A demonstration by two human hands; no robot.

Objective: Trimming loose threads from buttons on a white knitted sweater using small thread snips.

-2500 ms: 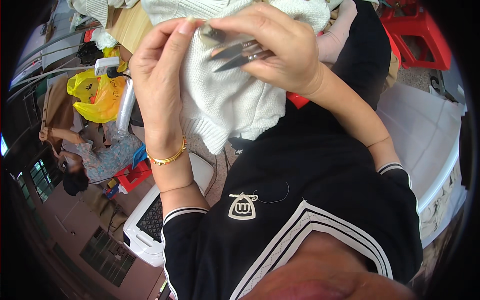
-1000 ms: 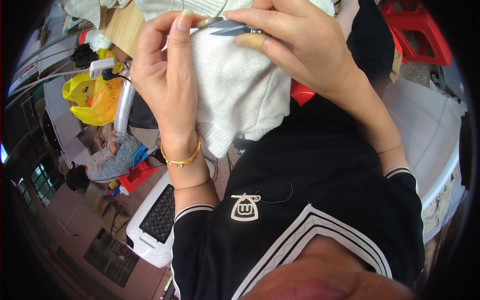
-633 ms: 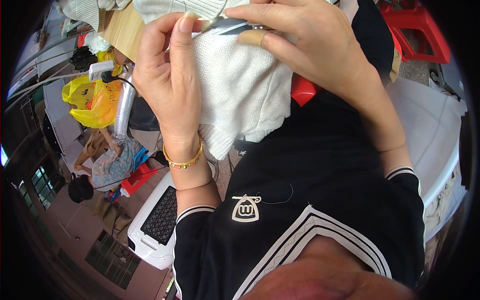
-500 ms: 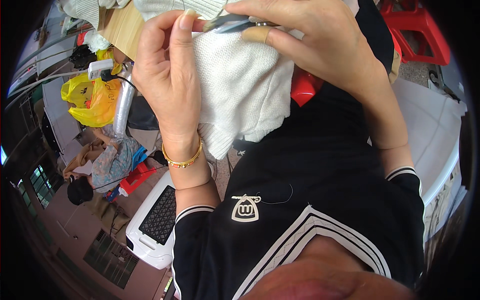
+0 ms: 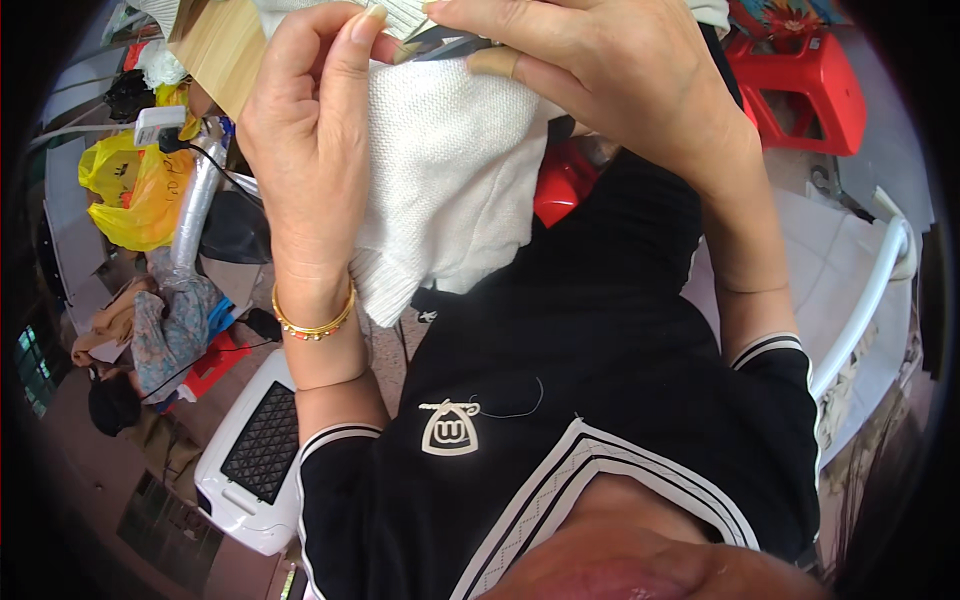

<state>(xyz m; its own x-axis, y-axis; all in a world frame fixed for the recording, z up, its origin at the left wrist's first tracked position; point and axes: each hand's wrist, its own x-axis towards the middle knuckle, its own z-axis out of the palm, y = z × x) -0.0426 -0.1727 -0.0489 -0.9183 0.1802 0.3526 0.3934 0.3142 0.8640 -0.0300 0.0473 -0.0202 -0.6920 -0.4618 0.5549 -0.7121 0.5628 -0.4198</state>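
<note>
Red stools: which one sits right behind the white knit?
The glossy red stool peeking out beside the white knit; the other red stool stands clear, far right.

Your right hand [image 5: 600, 90] hides most of the metal snips [image 5: 455, 45]; the white knit garment [image 5: 450, 170] runs past the top edge.

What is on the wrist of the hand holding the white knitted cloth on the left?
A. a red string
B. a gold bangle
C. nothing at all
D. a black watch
B: a gold bangle circles the wrist of the left hand, which holds the white knitted cloth.
</note>
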